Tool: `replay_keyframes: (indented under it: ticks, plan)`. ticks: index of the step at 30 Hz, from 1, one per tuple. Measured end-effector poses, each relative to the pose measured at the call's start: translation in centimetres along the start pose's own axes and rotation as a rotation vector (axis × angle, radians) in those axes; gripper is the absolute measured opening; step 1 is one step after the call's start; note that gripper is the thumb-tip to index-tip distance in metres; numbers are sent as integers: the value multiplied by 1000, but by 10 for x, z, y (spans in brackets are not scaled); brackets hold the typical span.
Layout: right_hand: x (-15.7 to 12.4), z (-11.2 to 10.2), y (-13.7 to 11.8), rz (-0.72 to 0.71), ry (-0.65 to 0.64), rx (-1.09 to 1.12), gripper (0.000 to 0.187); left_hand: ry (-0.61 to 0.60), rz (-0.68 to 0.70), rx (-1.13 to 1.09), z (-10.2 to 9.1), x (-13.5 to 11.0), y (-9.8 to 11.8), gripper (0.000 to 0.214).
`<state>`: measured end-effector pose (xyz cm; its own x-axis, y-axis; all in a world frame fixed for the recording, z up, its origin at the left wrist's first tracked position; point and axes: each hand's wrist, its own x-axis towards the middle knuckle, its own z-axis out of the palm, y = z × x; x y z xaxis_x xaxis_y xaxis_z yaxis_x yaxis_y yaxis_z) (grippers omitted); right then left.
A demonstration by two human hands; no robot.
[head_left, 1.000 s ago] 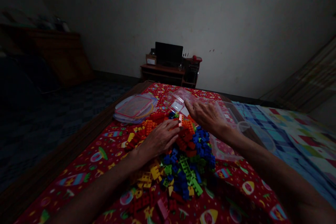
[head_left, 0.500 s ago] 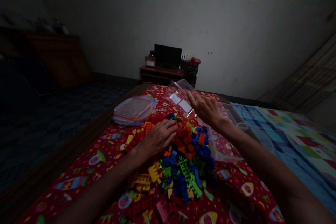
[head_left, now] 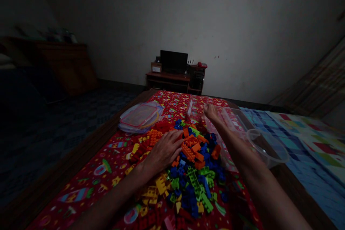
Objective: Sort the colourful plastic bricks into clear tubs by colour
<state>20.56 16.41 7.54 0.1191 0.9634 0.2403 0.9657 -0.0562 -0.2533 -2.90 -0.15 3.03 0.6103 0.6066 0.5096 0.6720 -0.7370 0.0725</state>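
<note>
Left hand: the left hand lies palm down across the left side of the block heap, loosely opened, with its fingers stretched over the pieces.
Right hand: the right hand is beyond the heap with its fingers curled in; whether they grip the clear container beside it I cannot tell.
Blocks: the heap of toy blocks is spread in front of the person, orange at the middle, blue to the right, green and yellow nearer, with red among them and a pink piece at the lower edge.
Clear container: the see-through container has a white label seen nearly edge-on; its writing cannot be read.
Lids: a stack of clear lids sits left of the heap, the top one rimmed in red.
Tubs: a clear box and a rounded clear tub stand to the right.
Tabletop: a red printed cloth covers the wooden tabletop.
Right edge: blue checked bedding.
Far wall: a dark monitor beside a carton, whose white label is too small to read.
</note>
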Motion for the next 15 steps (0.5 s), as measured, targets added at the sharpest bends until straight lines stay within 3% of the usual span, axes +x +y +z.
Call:
replay_keyframes:
  ticks: [3, 5, 7, 10, 13, 15]
  plan:
    - [4, 12, 0, 30, -31, 19, 40, 7, 10, -67, -5, 2, 0, 29]
    - [5, 16, 1, 35, -62, 26, 38, 51, -15, -79, -15, 4, -12, 31]
    - [4, 18, 3, 32, -87, 23, 37, 111, -86, -36, -29, 1, -39, 32]
    - [0, 18, 9, 6, -104, 7, 37, 236, -293, 95, -48, -17, -101, 36]
    - [-8, 12, 15, -33, -112, -9, 36, 23, -506, 202, -50, -48, -155, 48]
    - [-17, 6, 18, -90, -95, -57, 33, -113, -596, 204, -40, -67, -174, 53]
